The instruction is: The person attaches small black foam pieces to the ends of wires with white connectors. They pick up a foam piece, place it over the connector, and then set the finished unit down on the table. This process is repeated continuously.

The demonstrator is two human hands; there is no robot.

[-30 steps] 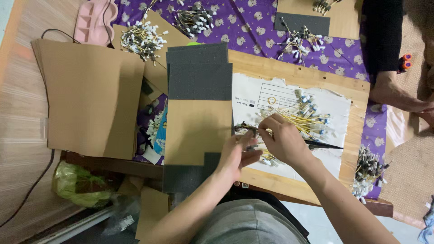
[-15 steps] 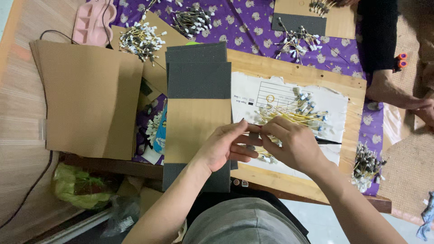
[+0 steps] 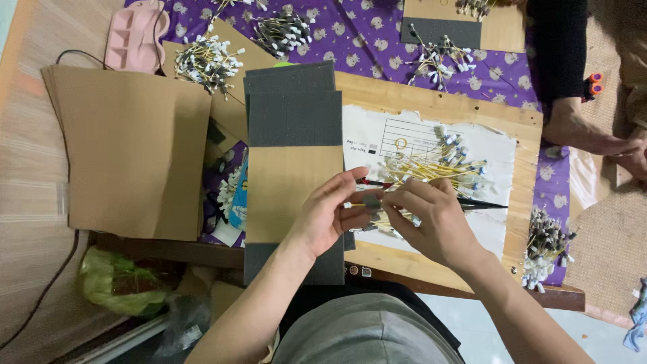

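We pinch one thin yellow wire point(image 3: 357, 205) between our left hand point(image 3: 330, 216) and right hand point(image 3: 431, 219), its long axis running left-right, with the loose wire pile point(image 3: 438, 165) just beyond, nearer the right hand, on the counter point(image 3: 438, 108).

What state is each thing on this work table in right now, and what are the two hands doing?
Left hand: fingers pinching a thin yellow wire piece.
Right hand: fingers closed on the same piece, meeting the left.
Yellow wire pile: loose heap on the white paper sheet.
Grey foam and cardboard panel: lying flat, under the left hand.
Brown cardboard stack: flat, squared up.
Pink tray: lying on the purple cloth.
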